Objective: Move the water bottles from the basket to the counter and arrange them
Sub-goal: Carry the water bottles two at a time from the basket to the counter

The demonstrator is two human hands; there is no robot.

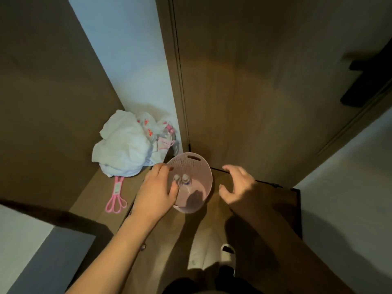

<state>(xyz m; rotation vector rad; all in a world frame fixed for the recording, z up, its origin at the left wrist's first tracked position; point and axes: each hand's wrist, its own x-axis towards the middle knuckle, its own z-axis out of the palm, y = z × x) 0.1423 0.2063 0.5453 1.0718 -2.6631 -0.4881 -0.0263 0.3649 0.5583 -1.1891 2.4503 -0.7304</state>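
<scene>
A tall brown wood-grain door [254,92] fills the upper right, with a matching panel [42,102] at the left and a pale wall strip [127,60] between them. Below lies a wood-look floor [95,192], dim and crossed by shadows.

In the corner sits a crumpled heap of white cloth and thin plastic bags [129,147] with pink print, soft and creased.

Just right of the heap stands the basket [191,164], a round pink plastic tub with perforated walls and a slot handle cut in its far rim. Inside it stand two water bottles [185,181], clear plastic, upright and touching each other at the left side of the tub; their caps look pale.

The left hand [157,192] reaches over the basket's near-left rim, fingers bent down at the wall and thumb lying beside the nearer bottle's cap; whether it grasps the bottle or the rim cannot be told. The right hand [237,185] hovers just right of the basket, fingers spread and loosely curved, holding nothing.

A pink looped plastic hanger [117,198] lies flat on the floor. A white slipper [228,254] shows near the bottom.
</scene>
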